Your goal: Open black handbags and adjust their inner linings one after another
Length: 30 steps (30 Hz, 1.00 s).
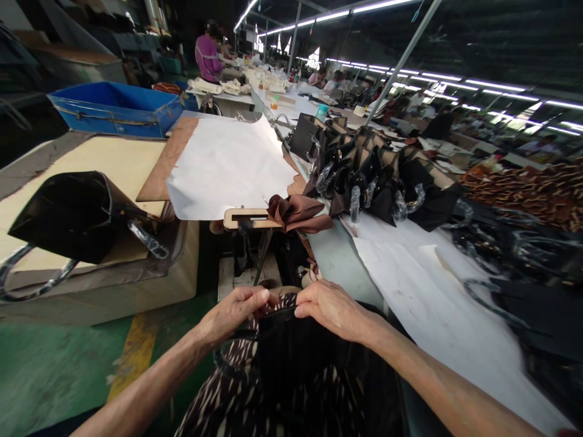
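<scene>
Left hand (239, 309) and right hand (330, 309) gripping a black bag (291, 352) by its top edge.
In the head view, the bag is over the person's lap (218, 394), each hand pinching with thumb against fingers. Brown cloth (298, 213) sits ahead, near a white sheet (228, 167); handled bags (382, 170) crowd the tabletop (337, 261) at right, and a blue bin (118, 112) stands at far left.

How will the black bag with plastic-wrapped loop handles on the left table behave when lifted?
The black bag is probably fairly stiff, since its walls hold their shape. Its plastic-wrapped loop handles may be slippery, as they look shiny.
</scene>
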Each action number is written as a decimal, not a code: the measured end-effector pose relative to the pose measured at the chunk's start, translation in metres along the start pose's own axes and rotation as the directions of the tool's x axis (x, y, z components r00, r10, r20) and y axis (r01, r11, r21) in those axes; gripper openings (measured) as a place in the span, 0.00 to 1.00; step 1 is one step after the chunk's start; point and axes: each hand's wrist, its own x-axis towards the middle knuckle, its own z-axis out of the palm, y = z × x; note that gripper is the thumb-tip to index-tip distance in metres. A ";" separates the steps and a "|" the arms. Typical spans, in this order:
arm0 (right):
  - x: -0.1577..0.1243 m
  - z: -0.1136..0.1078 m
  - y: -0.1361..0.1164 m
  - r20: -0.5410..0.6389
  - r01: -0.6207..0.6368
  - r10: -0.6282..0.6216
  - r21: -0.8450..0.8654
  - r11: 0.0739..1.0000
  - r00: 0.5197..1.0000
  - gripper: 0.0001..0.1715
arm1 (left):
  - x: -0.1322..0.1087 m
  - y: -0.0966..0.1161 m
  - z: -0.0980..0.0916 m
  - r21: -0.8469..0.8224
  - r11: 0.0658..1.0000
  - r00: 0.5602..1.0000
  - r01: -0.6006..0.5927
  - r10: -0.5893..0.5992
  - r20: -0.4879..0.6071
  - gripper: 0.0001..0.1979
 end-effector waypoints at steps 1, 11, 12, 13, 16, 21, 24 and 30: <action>0.000 0.000 0.000 0.001 -0.004 0.004 0.002 1.000 1.000 0.20 | -0.003 -0.001 0.000 0.007 1.000 1.000 0.028 -0.028 -0.009 0.28; 0.000 0.000 0.000 0.015 -0.035 0.035 0.010 0.999 0.999 0.19 | -0.013 0.003 0.006 -0.046 0.995 0.996 0.090 -0.091 -0.006 0.25; 0.000 0.000 -0.001 0.016 -0.036 0.036 0.009 0.999 0.999 0.18 | -0.011 0.005 0.006 -0.051 0.993 0.994 0.105 -0.105 0.001 0.24; 0.000 0.000 -0.001 0.017 -0.038 0.038 0.005 0.999 0.999 0.18 | -0.009 0.006 0.007 -0.055 0.991 0.993 0.122 -0.122 0.004 0.24; 0.000 0.001 0.000 0.012 -0.039 0.039 -0.013 0.999 0.999 0.18 | -0.003 0.009 0.008 -0.075 0.978 0.981 0.195 -0.196 -0.010 0.23; 0.000 0.005 0.004 -0.006 -0.021 0.021 0.008 1.000 1.000 0.18 | 0.000 0.005 0.010 -0.096 0.973 0.977 0.210 -0.213 -0.028 0.20; 0.001 0.007 0.006 0.007 -0.045 0.044 0.037 0.998 0.999 0.18 | -0.002 0.002 0.013 -0.095 0.979 0.982 0.182 -0.187 -0.039 0.18; 0.010 0.002 0.016 -0.008 -0.107 0.108 0.081 0.991 0.994 0.14 | 0.016 0.005 0.010 -0.097 0.984 0.982 0.151 -0.160 -0.097 0.16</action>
